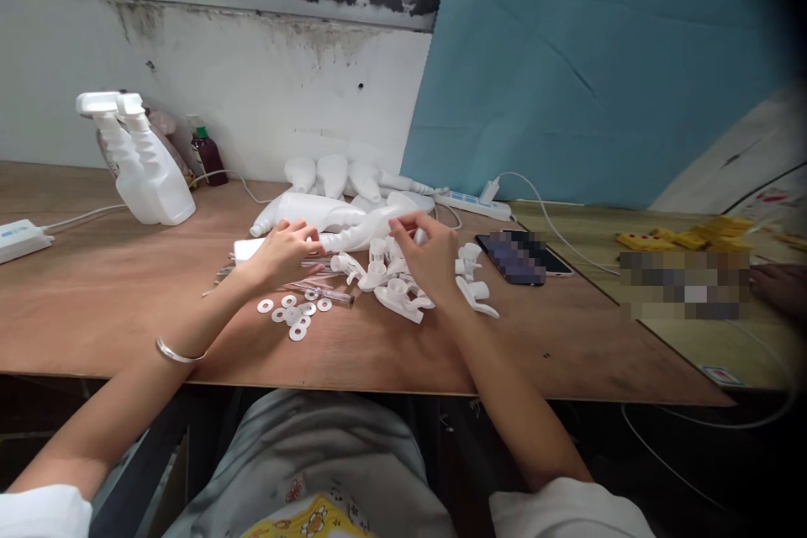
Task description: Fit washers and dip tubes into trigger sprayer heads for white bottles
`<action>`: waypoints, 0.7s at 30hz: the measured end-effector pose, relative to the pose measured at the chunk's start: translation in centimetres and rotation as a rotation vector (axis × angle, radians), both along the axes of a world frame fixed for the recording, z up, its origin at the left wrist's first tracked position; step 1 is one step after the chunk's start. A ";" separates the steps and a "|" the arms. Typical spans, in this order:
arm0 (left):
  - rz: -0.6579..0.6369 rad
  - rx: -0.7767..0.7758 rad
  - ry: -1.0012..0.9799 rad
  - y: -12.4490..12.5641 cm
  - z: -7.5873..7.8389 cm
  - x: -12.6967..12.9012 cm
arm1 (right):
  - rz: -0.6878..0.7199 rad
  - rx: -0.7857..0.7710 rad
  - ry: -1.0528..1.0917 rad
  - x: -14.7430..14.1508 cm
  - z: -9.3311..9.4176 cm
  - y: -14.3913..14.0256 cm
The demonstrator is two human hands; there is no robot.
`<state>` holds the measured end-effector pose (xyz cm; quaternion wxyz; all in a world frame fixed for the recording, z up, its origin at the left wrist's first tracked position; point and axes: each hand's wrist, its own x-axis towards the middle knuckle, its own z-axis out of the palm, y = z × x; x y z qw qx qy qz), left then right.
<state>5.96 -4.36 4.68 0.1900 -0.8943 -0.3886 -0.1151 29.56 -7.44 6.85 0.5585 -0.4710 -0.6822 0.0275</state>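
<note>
My left hand [288,254] is closed, its fingers bent together over clear thin tubes [331,294] and beside a white bottle [248,250] lying on its side. What it holds, if anything, is hidden. My right hand [434,254] has thumb and forefinger pinched together above a heap of white spray trigger heads [398,298]. A small white piece shows by its palm; I cannot make out what the fingers grip. White flat ring washers [298,334] lie loose in front of my left hand. Behind both hands, white bottles [315,208] lie on their sides.
Two white spray bottles [151,172] stand at the left, near a dark bottle with a green cap [208,155]. Power strips [472,203] and cables lie along the back. Phones [514,259] rest right of the trigger heads. Yellow pieces [693,235] and another person's hand [778,286] are at far right.
</note>
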 end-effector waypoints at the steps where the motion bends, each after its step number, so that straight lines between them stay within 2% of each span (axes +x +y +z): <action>1: -0.007 0.007 0.032 0.2 -0.1 0.6 | -0.014 0.004 0.024 0.3 0.1 0.2; 5: -0.014 0.021 0.143 1.2 -0.4 2.5 | -0.034 0.013 0.099 1.3 0.4 0.9; 9: -0.030 0.024 0.178 1.9 -0.3 3.3 | -0.029 0.004 0.149 1.8 0.3 1.3; 21: -0.033 -0.004 0.197 3.0 1.3 5.1 | -0.023 0.010 0.165 2.3 0.6 1.3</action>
